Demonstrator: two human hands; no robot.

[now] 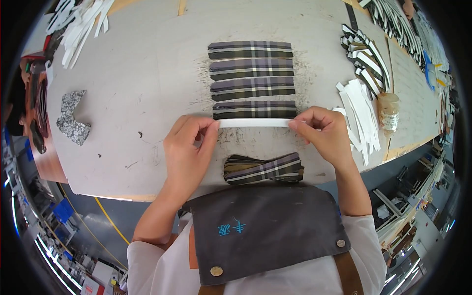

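A narrow white strip (pixel 254 123) lies along the near edge of the nearest plaid fabric strip (pixel 254 109). My left hand (pixel 189 147) pinches its left end and my right hand (pixel 322 132) pinches its right end. Three more plaid fabric strips (pixel 251 66) lie in a row beyond it on the grey table (pixel 147 88). A loose pile of plaid strips (pixel 264 168) sits between my hands at the table's near edge.
A heap of white strips (pixel 363 115) and a small clear bottle (pixel 388 113) lie to the right, with plaid-and-white pieces (pixel 366 54) behind. More white strips (pixel 81 24) sit far left. A patterned grey fabric scrap (pixel 71 118) lies at the left.
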